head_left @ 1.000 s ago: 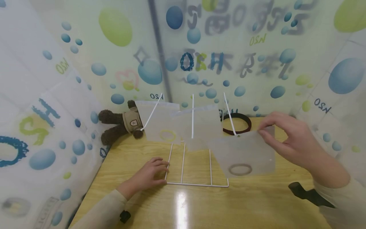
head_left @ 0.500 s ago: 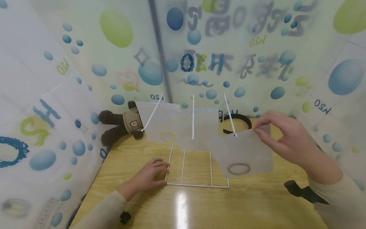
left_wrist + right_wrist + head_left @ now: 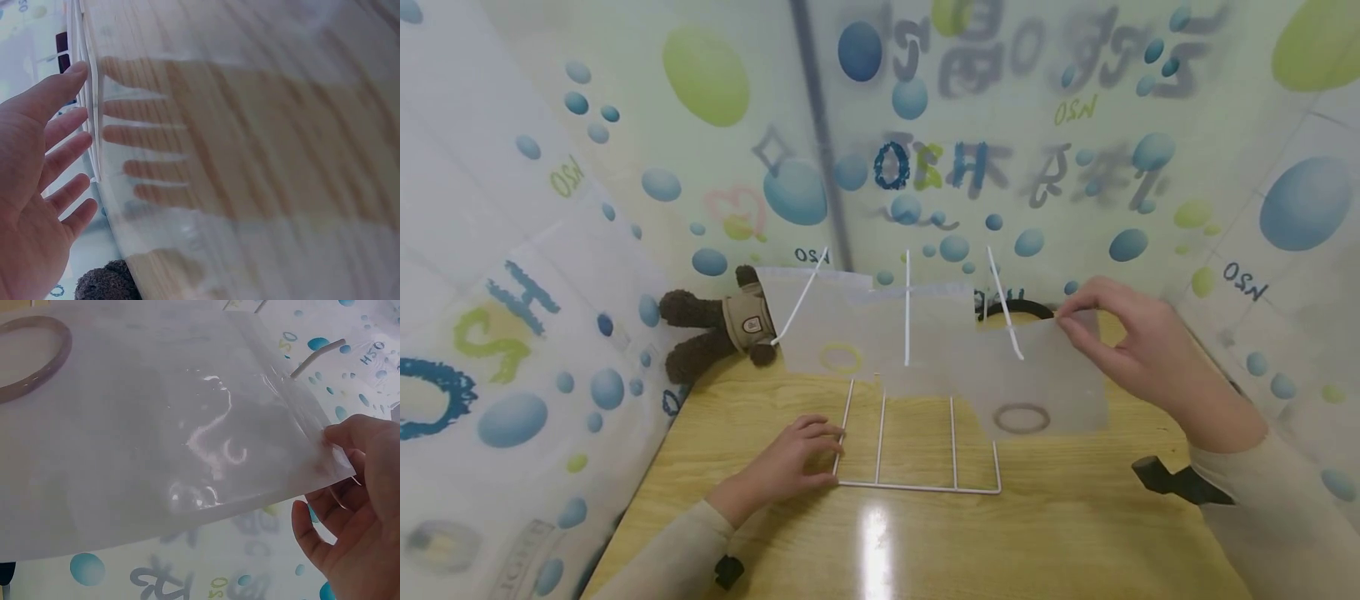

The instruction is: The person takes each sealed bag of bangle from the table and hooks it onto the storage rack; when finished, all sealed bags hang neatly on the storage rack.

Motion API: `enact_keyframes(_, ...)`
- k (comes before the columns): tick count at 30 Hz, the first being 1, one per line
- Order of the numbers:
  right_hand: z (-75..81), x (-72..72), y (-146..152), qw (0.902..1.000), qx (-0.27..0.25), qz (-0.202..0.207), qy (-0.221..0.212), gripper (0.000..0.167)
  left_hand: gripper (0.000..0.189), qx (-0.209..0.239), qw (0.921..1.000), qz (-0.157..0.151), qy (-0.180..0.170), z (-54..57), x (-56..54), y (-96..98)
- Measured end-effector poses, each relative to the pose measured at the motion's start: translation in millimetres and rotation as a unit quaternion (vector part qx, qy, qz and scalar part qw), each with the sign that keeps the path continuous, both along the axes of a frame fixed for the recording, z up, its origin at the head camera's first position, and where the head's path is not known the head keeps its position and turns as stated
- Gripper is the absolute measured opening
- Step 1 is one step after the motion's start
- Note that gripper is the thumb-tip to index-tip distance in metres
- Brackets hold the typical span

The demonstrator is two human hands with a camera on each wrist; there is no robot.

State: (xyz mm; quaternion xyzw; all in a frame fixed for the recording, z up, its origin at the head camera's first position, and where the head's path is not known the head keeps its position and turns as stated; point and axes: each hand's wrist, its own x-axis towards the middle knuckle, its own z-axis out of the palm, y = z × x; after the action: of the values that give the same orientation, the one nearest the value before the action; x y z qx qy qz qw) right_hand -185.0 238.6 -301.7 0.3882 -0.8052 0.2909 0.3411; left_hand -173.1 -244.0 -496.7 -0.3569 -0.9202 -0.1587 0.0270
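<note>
My right hand (image 3: 1142,358) pinches the top corner of a translucent plastic bag (image 3: 1052,379) between thumb and fingertips. Inside it lies a mauve-brown bangle (image 3: 53,362), near the bag's bottom. The bag's upper edge overlaps the right prong of a white wire rack (image 3: 917,486), whose tip shows in front of the bag in the head view. Two more such bags hang on the other prongs: a left bag (image 3: 805,308) with a yellow ring (image 3: 841,358), and a middle bag (image 3: 936,333). My left hand (image 3: 790,458) rests at the rack base's left rod, fingers loosely extended.
A brown teddy bear (image 3: 707,329) in a beige top lies at the table's back left. Behind the right bag shows part of a dark round band (image 3: 1018,308). The wood-grain table (image 3: 1037,533) meets printed sheets at the back and sides.
My right hand has moved left and toward the back with its bag, whose top edge now sits farther along the right prong. The middle bag has levelled out. My left hand stays put.
</note>
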Motion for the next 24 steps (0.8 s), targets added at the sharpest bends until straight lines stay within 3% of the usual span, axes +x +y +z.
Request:
enact_keyframes(10, -10.7, -29.2, -2, 0.9993, -0.033, -0.017, 0.008, 0.021, 0.038, -0.008, 1.0000, 0.000, 0.001, -0.3, -0.8, -0.2)
enact_keyframes(24, -13.4, -53.0, -5, 0.9984, -0.052, -0.021, 0.003, 0.014, 0.038, -0.005, 1.0000, 0.000, -0.001, -0.8, -0.9, 0.4)
